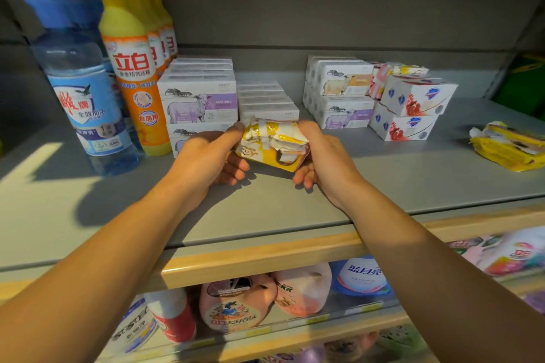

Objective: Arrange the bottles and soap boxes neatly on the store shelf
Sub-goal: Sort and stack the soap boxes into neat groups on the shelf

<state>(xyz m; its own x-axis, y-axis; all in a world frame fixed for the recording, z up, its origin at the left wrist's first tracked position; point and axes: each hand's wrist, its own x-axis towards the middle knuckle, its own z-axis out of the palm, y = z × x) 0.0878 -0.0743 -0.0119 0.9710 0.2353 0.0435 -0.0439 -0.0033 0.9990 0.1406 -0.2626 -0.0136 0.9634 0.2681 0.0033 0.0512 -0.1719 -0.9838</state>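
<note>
Left hand (206,159): holding the left end of the crumpled yellow soap pack (272,146), thumb on top, fingers curled under.
Right hand (321,159): gripping the right end of the same pack, fingers curled under it.
Crumpled yellow soap pack: between both hands, just above the grey shelf (265,209), in front of the low white boxes (267,97); torn and wrinkled, print hard to read.
Purple sheep boxes (200,103): stacked at the left, bottom box partly hidden by the left hand.
Orange bottle (137,76): upright by the sheep boxes, more like it hidden behind.
Blue bottle (85,91): far left, cap blurry.
Right sheep boxes (339,91): stacked at the back right.
Red and white boxes (413,109): two stacked, top one crooked.
Yellow packs (510,147): far right, cut off by the edge.
Lower shelf goods (236,303): blurry, partly hidden by the wooden rail (259,259).
</note>
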